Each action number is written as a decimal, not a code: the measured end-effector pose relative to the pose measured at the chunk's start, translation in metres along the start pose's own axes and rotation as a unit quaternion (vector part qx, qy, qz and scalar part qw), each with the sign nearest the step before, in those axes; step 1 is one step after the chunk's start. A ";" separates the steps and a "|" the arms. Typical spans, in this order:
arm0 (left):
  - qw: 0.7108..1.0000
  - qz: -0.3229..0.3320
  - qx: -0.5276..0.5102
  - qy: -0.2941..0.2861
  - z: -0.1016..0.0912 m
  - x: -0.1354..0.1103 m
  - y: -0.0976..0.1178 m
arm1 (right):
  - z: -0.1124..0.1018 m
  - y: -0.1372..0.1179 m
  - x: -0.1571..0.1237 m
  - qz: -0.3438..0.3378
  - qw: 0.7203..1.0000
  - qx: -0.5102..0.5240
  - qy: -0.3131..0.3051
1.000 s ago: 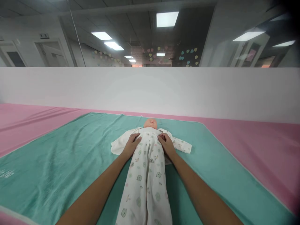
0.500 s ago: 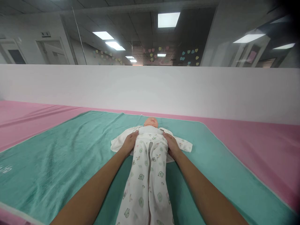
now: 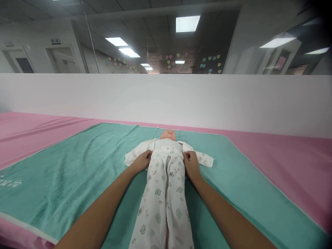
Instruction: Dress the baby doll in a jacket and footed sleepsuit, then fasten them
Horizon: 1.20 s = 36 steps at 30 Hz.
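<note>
A baby doll (image 3: 168, 134) lies on its back, its head at the far end. It wears white patterned trousers (image 3: 158, 188), whose legs stretch toward me. A white jacket (image 3: 138, 152) is spread under the doll, one sleeve out to each side. Beside the left edge of the waist, my left hand (image 3: 142, 161) has its fingers curled in at the trousers' side. At the opposite edge, my right hand (image 3: 191, 164) pinches the side of the trousers between thumb and fingers. The fingertips of both hands are partly hidden by cloth.
Beneath the doll is a green towel (image 3: 75, 166) with soft creases and a pale edge. Pink cloth (image 3: 298, 162) shows around it. A low white wall (image 3: 166, 100) stands behind, with a glass or mirror panel (image 3: 160, 41) above it.
Both hands have slid slightly down the doll's waist toward me. Their fingers, flat along the sides before, are now curled in at the trousers' edges. The view has shifted slightly.
</note>
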<state>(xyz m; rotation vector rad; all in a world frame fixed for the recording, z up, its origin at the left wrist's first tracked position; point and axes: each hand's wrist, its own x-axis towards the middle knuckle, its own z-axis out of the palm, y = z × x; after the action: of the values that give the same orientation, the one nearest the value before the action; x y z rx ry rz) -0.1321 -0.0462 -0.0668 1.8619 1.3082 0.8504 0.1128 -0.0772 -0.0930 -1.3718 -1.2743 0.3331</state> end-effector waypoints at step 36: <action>0.887 -0.192 -0.373 -0.195 0.008 -0.051 0.051 | -0.082 -0.067 -0.055 0.439 0.780 0.298 -0.332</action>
<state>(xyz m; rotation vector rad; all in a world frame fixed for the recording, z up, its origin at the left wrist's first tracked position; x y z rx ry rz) -0.1140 -0.1093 -0.0349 1.0400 0.8676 0.5960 0.1266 -0.1829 -0.0392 -1.2161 -0.8105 1.8426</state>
